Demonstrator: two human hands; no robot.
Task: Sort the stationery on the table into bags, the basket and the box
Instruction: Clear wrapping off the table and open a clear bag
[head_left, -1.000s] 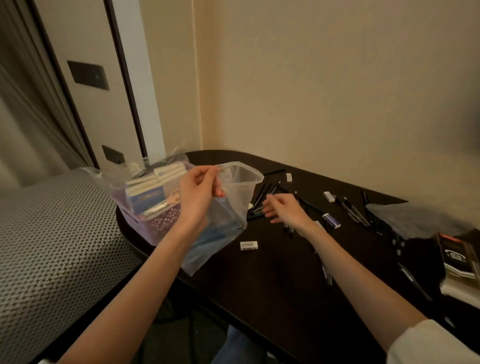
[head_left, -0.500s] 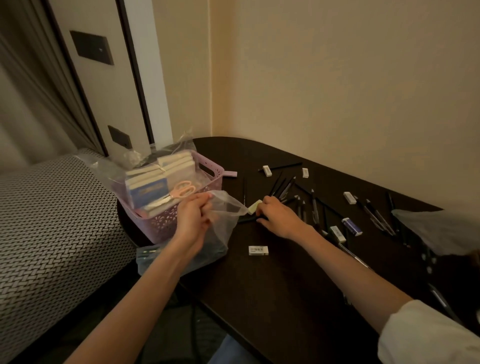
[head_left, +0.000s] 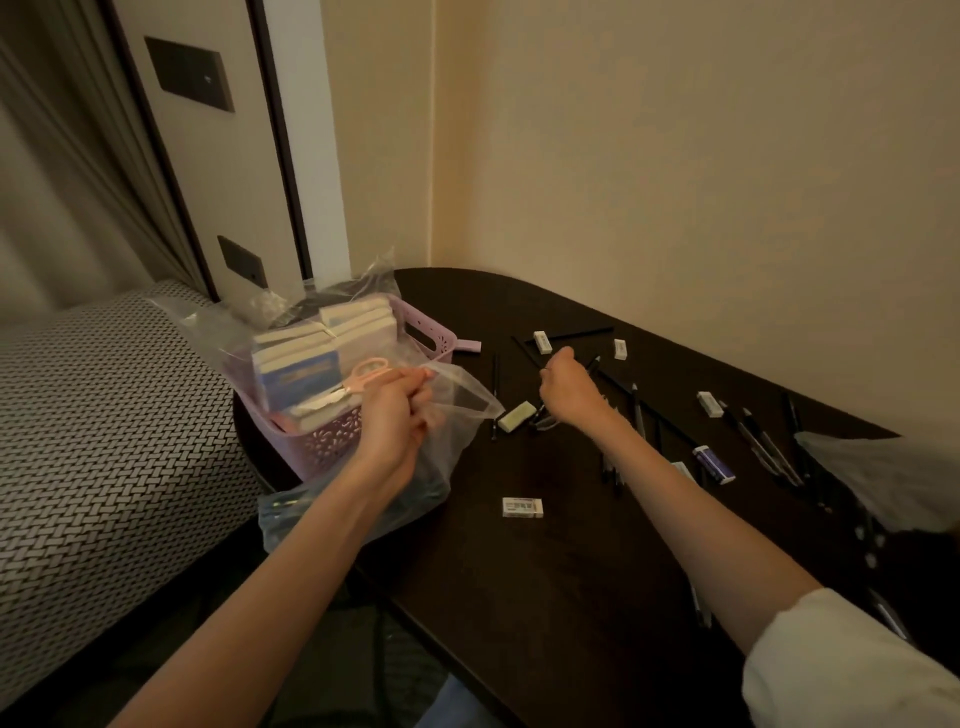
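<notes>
Dark, smooth wood makes up the worktop (head_left: 571, 597), its near edge cutting diagonally and its far-left end rounded. Nearest on it lies a white labelled eraser (head_left: 522, 507), alone on bare surface. To its left the left hand (head_left: 395, 421) pinches the rim of a clear plastic bag (head_left: 431, 462), fingers curled round the thin, crinkled film; the bag sags over the worktop's left edge, and its contents are too faint to make out. Well apart from it, the right hand (head_left: 569, 387) reaches over a scatter of black pens (head_left: 636, 410), fingers curled downward; whether it grips one I cannot tell. A pale green eraser (head_left: 516, 416) lies between the hands, just beside the bag's mouth.

Behind the bag stands a lilac plastic basket (head_left: 428, 332) with perforated walls, holding upright packs of notebooks (head_left: 332, 348) and pink-handled scissors (head_left: 358, 382), with another crumpled clear bag (head_left: 291, 306) draped over it. More small white erasers (head_left: 542, 342) and a purple-sleeved eraser (head_left: 714, 464) dot the far side near the cream wall. A second translucent bag (head_left: 883, 478) lies at the right edge. Left of the worktop sits a bed (head_left: 104, 415) with a woven black-and-white cover.
</notes>
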